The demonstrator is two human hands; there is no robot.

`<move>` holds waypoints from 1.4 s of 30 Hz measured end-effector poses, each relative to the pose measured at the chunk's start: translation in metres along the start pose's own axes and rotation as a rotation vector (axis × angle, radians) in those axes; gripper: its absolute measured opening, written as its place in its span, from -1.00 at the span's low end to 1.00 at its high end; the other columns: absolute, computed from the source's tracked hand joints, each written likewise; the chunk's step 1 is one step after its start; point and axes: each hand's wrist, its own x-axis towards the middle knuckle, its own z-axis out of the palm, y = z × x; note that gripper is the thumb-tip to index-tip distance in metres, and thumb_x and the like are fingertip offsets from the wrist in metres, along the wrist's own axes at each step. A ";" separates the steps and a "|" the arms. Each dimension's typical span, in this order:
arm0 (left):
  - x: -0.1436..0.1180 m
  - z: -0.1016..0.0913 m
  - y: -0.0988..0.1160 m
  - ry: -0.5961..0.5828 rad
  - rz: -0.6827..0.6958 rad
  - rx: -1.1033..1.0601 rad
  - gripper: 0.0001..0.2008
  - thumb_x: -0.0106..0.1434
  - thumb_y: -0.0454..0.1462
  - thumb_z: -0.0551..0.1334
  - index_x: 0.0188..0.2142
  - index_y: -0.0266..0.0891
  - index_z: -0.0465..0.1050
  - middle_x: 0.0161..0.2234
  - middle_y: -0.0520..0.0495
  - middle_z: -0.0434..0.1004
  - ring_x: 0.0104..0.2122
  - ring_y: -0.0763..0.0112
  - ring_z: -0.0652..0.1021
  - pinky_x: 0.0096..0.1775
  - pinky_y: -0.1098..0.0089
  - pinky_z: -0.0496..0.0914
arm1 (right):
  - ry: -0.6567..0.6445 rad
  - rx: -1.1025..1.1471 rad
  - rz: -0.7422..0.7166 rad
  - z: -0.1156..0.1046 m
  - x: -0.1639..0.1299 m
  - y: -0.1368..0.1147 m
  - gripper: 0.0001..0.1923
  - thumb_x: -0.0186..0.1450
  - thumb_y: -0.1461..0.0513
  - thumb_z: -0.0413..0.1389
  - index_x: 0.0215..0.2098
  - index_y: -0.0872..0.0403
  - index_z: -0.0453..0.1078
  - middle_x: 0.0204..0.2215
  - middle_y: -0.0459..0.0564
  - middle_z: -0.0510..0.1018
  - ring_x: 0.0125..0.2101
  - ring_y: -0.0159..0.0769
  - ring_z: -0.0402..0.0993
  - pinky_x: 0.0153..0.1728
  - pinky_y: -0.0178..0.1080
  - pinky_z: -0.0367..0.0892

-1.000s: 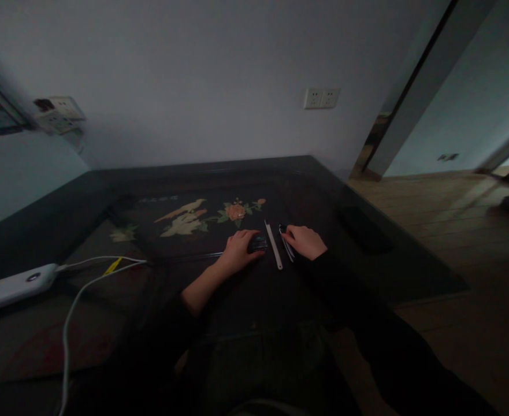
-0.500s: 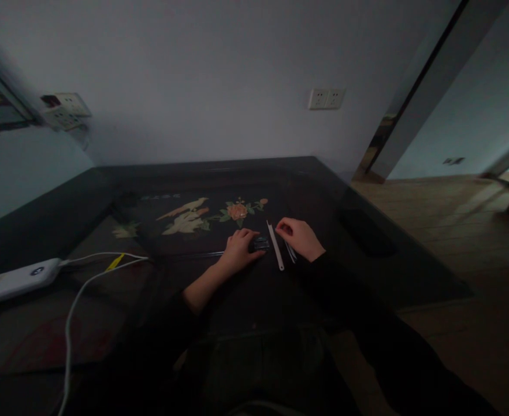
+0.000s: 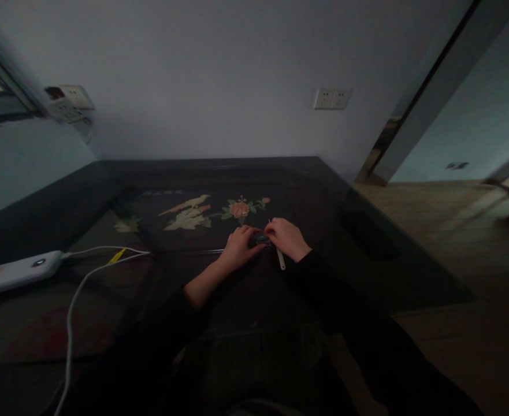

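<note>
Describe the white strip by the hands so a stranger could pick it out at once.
Start at the dark table with the painted flower. Just below the flower the left hand and right hand meet over a small dark object. The white strip pokes out under the right hand: thin, straight, pale, unlike the curving white cable at far left.

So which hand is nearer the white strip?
Right. The right hand lies over the white strip; the left hand rests apart to its left, on a small dark object.
</note>
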 end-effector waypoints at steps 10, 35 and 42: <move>-0.002 -0.001 0.003 -0.096 0.023 0.107 -0.48 0.16 -0.11 0.32 0.08 -0.23 0.36 0.01 -0.18 0.44 0.02 0.08 0.41 0.00 0.11 0.33 | -0.042 -0.001 0.054 0.008 0.001 -0.002 -0.81 0.34 0.26 0.07 -0.20 0.05 0.54 -0.15 0.07 0.54 -0.09 -0.20 0.45 -0.18 -0.28 0.29; 0.004 -0.011 -0.006 -0.164 0.082 -0.030 -0.43 0.09 -0.23 0.35 0.11 -0.20 0.33 0.06 -0.19 0.44 0.05 0.11 0.42 0.07 0.10 0.30 | -0.061 0.090 -0.053 0.011 0.005 0.009 -0.90 0.28 0.32 0.12 -0.28 0.09 0.49 -0.30 -0.01 0.50 -0.30 -0.33 0.39 -0.32 -0.32 0.13; 0.003 -0.012 -0.005 -0.169 0.077 -0.039 -0.45 0.08 -0.24 0.35 0.09 -0.21 0.35 0.06 -0.20 0.45 0.05 0.10 0.42 0.06 0.10 0.32 | -0.074 0.105 -0.071 0.011 0.005 0.008 -0.87 0.30 0.29 0.11 -0.24 0.08 0.51 -0.28 0.00 0.51 -0.27 -0.31 0.41 -0.29 -0.31 0.15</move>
